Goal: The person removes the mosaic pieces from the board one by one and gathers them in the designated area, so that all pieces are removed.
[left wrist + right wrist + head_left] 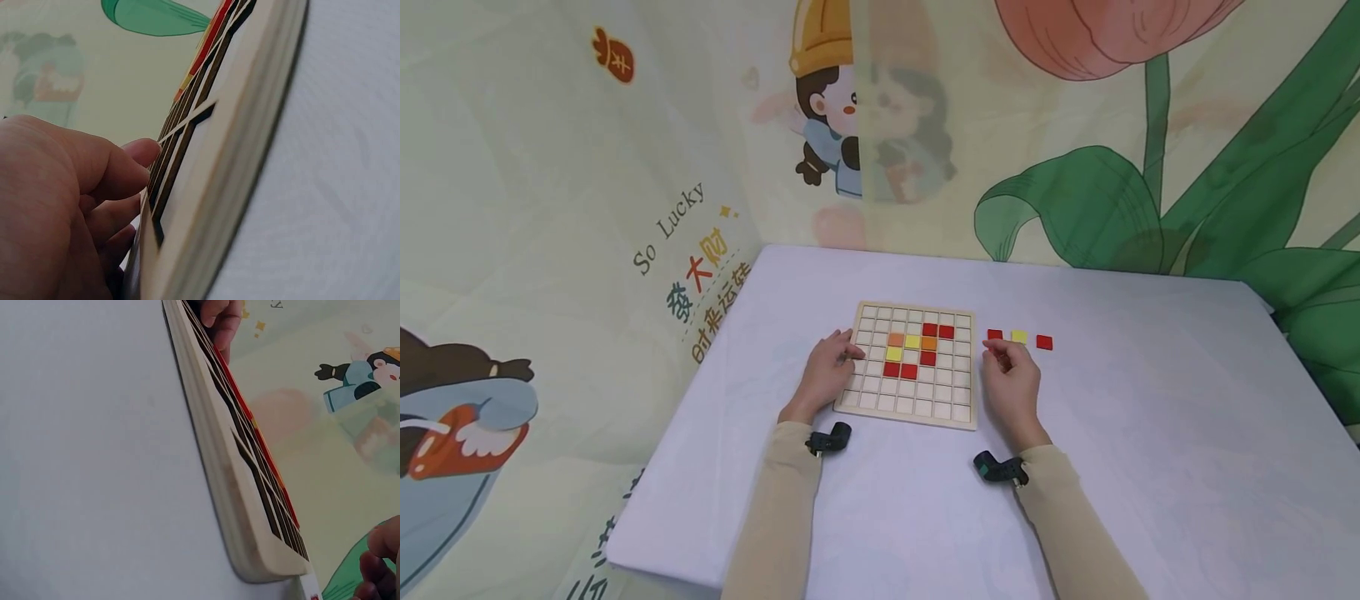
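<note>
So a square gridded board (922,390) is laid flat on the white worktop (1150,467), between the two hands. Nine of its cells are filled with small tiles: five red tiles (928,358), two yellow tiles (912,342) and two orange tiles (928,343), kinda zigzagged around the middle. The board's left edge is touched by the left hand (829,371), fingers pretty relaxed and slightly bent, nothing really clamped. The right hand (1013,382) is held just beside the right edge with its fingers curled in; whether a tile is pinched in there can't be told, since the fingertips are mostly hidden. Just past that hand, three loose tiles (1018,337) are lined up red, yellow, red. Long beige sleeves (772,517) are worn, and a black camera (829,438) is strapped to each wrist. The wall behind is covered by a printed backdrop (1075,200).
</note>
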The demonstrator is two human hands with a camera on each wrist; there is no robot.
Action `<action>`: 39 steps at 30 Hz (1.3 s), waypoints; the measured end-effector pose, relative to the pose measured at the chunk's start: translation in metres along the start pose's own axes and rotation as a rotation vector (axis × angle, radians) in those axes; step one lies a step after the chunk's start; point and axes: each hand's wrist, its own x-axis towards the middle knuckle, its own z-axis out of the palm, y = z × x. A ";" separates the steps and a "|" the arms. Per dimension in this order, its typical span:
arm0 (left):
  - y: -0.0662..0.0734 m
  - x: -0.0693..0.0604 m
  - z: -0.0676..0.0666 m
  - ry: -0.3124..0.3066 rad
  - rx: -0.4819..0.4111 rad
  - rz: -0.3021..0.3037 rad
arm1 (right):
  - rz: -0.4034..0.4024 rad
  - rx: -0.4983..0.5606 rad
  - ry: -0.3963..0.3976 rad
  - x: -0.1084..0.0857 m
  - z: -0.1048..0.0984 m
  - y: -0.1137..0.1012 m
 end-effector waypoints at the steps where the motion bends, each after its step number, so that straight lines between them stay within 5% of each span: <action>1: 0.001 0.000 0.000 -0.001 0.001 0.001 | -0.023 0.004 -0.015 0.000 0.001 -0.001; 11: 0.004 -0.002 -0.002 -0.001 0.007 -0.007 | -0.090 -0.025 -0.198 -0.005 0.014 -0.009; 22: 0.002 0.000 -0.001 -0.003 0.021 -0.011 | -0.049 -0.224 -0.351 -0.003 0.033 -0.022; 32: 0.001 0.000 -0.002 -0.008 0.004 -0.010 | -0.064 -0.361 -0.335 -0.004 0.046 -0.029; 39: 0.002 0.000 -0.001 -0.004 0.007 -0.011 | -0.037 -0.358 -0.321 -0.004 0.050 -0.034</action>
